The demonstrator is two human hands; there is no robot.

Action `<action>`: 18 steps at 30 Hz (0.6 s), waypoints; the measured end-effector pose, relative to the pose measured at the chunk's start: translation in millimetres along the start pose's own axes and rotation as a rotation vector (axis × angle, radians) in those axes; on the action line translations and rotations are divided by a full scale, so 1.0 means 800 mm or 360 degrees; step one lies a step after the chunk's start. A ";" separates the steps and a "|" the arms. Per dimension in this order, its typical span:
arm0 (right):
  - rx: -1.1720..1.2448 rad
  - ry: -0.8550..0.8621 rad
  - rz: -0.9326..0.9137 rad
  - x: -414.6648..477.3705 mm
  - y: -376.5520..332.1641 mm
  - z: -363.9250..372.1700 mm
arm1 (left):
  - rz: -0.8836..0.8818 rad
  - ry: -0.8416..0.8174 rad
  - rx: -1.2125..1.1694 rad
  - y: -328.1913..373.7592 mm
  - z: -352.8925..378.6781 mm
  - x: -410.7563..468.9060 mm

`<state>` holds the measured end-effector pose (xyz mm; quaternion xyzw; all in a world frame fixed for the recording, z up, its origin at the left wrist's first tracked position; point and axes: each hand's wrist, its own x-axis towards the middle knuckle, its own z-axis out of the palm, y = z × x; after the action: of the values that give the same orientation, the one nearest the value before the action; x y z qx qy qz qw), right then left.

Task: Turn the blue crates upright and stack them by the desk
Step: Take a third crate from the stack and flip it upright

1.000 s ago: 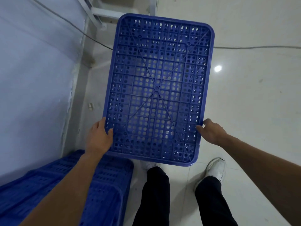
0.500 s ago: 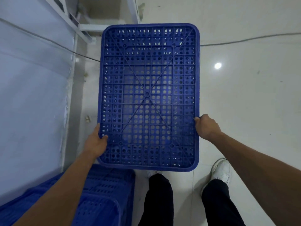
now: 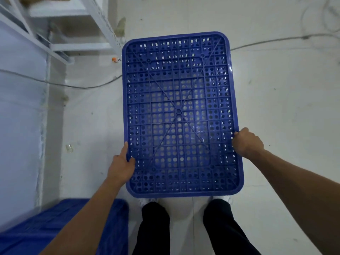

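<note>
- The blue crate (image 3: 179, 115) is held bottom-up above the floor (image 3: 285, 107), in front of the legs.
- The left hand (image 3: 121, 167) and the right hand (image 3: 246, 142) each clamp a long edge.
- Risk: both grips sit near one end, so the far end could dip during flipping.
- The cable (image 3: 73, 85) underfoot could trip the person.

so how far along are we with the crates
Done: nothing clearly stacked by the desk frame yet. In hand: one crate, ribbed underside facing the camera, gripped at its long edges by the left hand and right hand. Left: turn and set it down, then deal with the other crate at lower left.
</note>
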<state>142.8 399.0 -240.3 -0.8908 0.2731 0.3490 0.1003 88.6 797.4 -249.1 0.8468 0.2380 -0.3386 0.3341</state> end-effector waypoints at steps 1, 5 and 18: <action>-0.0003 0.0004 0.0010 0.006 0.012 -0.007 | -0.0001 -0.0012 0.0019 0.011 0.010 -0.003; 0.0000 0.0074 0.0039 0.024 0.052 -0.022 | 0.0018 -0.0043 0.0104 0.048 0.043 -0.015; 0.0061 0.0140 0.0067 0.062 0.161 -0.073 | 0.0044 -0.0128 0.0230 0.135 0.135 -0.033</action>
<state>134.6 250.0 -229.6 -0.8973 0.3026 0.3062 0.0977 95.0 642.6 -245.0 0.8577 0.1876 -0.3839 0.2860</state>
